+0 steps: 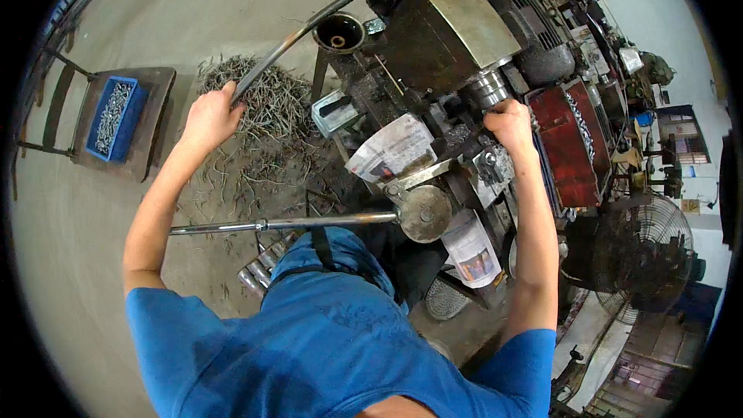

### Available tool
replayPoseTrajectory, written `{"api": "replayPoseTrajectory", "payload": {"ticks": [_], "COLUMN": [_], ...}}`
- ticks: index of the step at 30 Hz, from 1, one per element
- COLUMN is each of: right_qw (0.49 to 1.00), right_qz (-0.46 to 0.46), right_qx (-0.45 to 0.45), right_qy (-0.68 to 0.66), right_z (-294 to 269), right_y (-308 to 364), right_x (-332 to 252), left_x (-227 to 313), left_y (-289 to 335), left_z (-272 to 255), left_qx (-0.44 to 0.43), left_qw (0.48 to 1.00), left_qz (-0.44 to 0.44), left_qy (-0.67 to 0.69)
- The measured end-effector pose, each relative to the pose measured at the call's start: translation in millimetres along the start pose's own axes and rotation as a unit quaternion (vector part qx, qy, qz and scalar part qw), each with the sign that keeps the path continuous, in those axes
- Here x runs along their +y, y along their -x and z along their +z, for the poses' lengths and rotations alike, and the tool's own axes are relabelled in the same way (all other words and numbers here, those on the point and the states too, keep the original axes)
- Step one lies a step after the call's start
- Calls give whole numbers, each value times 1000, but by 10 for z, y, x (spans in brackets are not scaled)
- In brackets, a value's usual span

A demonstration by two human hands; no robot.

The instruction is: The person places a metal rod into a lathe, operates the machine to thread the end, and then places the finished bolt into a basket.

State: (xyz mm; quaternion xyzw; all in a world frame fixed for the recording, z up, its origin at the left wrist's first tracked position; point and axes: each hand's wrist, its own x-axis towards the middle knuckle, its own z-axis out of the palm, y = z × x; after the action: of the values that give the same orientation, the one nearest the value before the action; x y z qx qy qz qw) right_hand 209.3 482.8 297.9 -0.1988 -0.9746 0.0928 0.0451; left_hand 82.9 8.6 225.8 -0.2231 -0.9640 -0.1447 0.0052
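My left hand [213, 118] is wrapped round the lower end of a long metal lever [288, 45], which slopes up to the machine's black pulley. At the front of the machine, my right hand [509, 124] is closed just below a shiny round metal spindle [489, 88]. Whatever its curled fingers hold is hidden. The machine's box-shaped housing [441, 31] rises behind the spindle. Between my arms, a second long metal bar [333, 221] lies almost level and ends at a round metal disc [425, 214].
Metal scraps [271, 97] are heaped on the floor. At left, a chair [159, 120] bears a blue bin [133, 131] of small metal parts. Newspaper [395, 147] covers part of the machine. A red bin [561, 166] and a caged fan [642, 255] stand at right.
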Motion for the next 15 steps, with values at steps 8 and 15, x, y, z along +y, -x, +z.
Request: {"api": "replayPoseTrajectory", "payload": {"ticks": [8, 15], "right_qw": [999, 999], "right_qz": [6, 14], "right_qx": [36, 22], "right_qy": [12, 38], "right_z": [-31, -3], "right_y": [-28, 53], "right_x": [-49, 8], "left_x": [-1289, -1502], "left_y": [-1097, -1465], "left_z": [-229, -185], "left_qx": [27, 18], "left_qw": [967, 971], "left_qz": [20, -23], "left_qy": [-254, -239]}}
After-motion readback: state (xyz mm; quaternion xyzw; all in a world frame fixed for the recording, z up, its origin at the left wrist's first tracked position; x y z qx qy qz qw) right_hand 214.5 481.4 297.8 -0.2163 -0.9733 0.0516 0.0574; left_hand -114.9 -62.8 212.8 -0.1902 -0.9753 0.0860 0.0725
